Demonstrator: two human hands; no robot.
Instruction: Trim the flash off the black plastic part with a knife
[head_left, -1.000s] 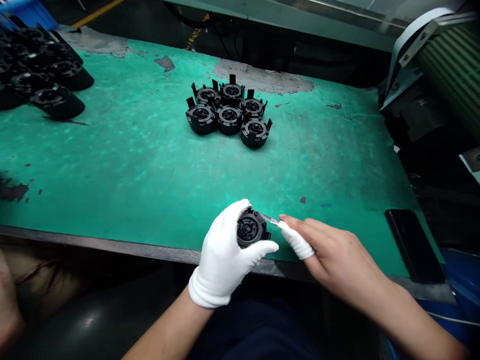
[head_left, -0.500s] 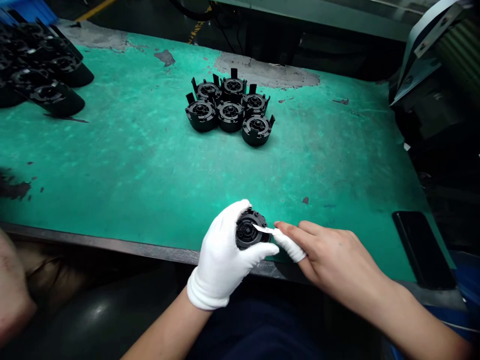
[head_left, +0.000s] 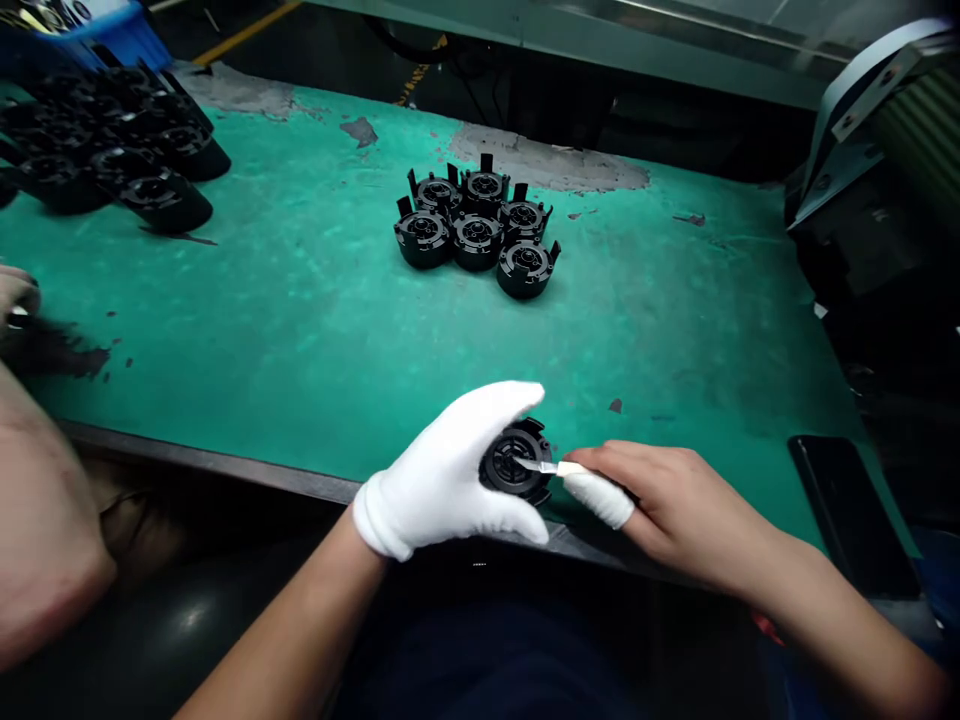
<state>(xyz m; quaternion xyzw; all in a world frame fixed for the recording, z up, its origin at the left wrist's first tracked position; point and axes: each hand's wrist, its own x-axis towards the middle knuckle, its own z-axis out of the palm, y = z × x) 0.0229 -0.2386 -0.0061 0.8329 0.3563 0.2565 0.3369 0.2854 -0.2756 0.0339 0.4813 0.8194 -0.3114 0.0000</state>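
Note:
My left hand (head_left: 442, 475), in a white glove, cradles a round black plastic part (head_left: 516, 465) at the table's near edge. Its thumb and forefinger are spread wide around the part, and the fingers underneath are hidden. My right hand (head_left: 667, 500) is bare except for a white wrap on the thumb. It pinches a small craft knife (head_left: 546, 467), whose blade points left over the middle of the part's ringed face.
Several similar black parts (head_left: 478, 235) stand grouped on the green table (head_left: 315, 320). More black pieces (head_left: 161, 195) crowd the far left, near a blue bin (head_left: 135, 40). A black phone (head_left: 851, 510) lies at right. Another person's arm (head_left: 45, 520) enters from the left.
My left thumb and forefinger have spread wider around the part, and the glove lies flatter. The knife stays over the part's face. The view has shifted slightly, and the other person's hand now shows at left.

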